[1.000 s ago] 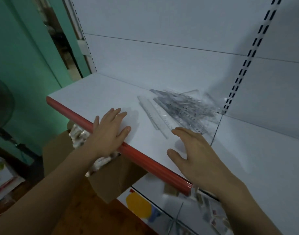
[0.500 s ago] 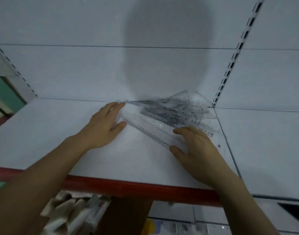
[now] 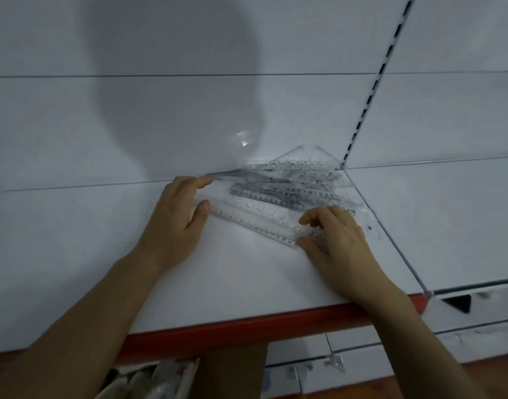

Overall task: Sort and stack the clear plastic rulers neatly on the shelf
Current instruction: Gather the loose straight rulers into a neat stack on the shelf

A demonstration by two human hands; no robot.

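Note:
A loose pile of clear plastic rulers [image 3: 287, 182] lies at the back right of the white shelf [image 3: 247, 277], with clear set squares [image 3: 319, 156] leaning on the back wall behind it. One long clear ruler [image 3: 255, 218] lies slanted in front of the pile. My left hand [image 3: 175, 217] rests on its left end, fingers straight, thumb against the near edge. My right hand [image 3: 336, 237] pinches its right end between curled fingers and thumb.
The shelf has a red front edge [image 3: 247, 326]. A slotted upright [image 3: 370, 90] runs up the back wall at the pile's right, where another shelf panel [image 3: 436, 220] begins. Below the shelf are a cardboard box [image 3: 235, 370] and wrapped packets [image 3: 155, 381].
The view swung from the shelf's left corner to face the pile. Both hands moved from the red edge onto the front ruler, one at each end; right fingers have curled on it.

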